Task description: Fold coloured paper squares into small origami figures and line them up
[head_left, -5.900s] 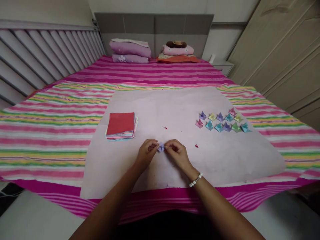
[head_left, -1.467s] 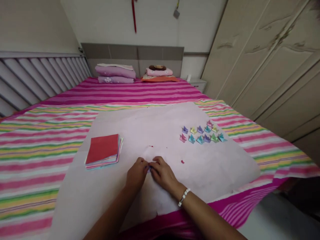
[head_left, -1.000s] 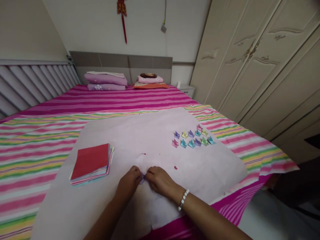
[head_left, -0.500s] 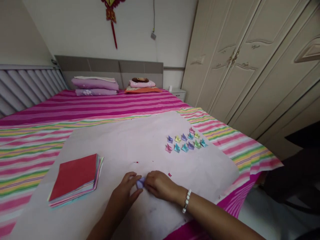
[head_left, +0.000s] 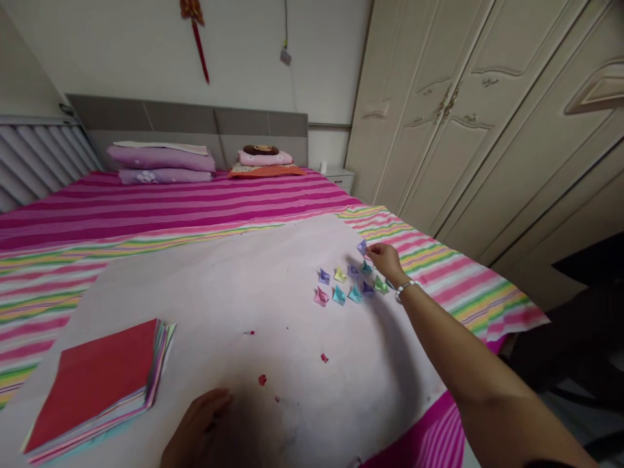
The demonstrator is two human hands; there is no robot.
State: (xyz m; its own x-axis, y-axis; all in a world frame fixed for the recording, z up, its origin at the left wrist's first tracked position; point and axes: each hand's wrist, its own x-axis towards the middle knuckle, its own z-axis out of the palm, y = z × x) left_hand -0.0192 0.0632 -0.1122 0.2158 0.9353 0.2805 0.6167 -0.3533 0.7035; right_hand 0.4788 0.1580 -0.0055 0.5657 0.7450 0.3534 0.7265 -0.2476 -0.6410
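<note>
My right hand (head_left: 385,259) reaches to the far right of the white sheet. Its fingertips pinch a small purple folded-paper boat (head_left: 361,246), held just above the back of a group of similar pieces. In that group are a pink paper boat (head_left: 321,297), a yellow one (head_left: 340,274), a green one (head_left: 381,285) and several blue and purple ones; my hand and wrist hide some of them. Low in the view, my left hand (head_left: 199,419) hovers or rests near the sheet, fingers loosely bent, with nothing visible in it.
A stack of coloured paper (head_left: 104,377), red on top, lies at the left of the white sheet (head_left: 209,292). Red scraps (head_left: 262,380) are scattered near the middle. The sheet covers a striped bed (head_left: 195,208); folded bedding (head_left: 160,162) and a wardrobe (head_left: 439,130) stand beyond.
My right hand has carried the purple paper boat from beside my left hand forward and right to the group. My left hand has let go and dropped back. Red scraps beneath are uncovered.
</note>
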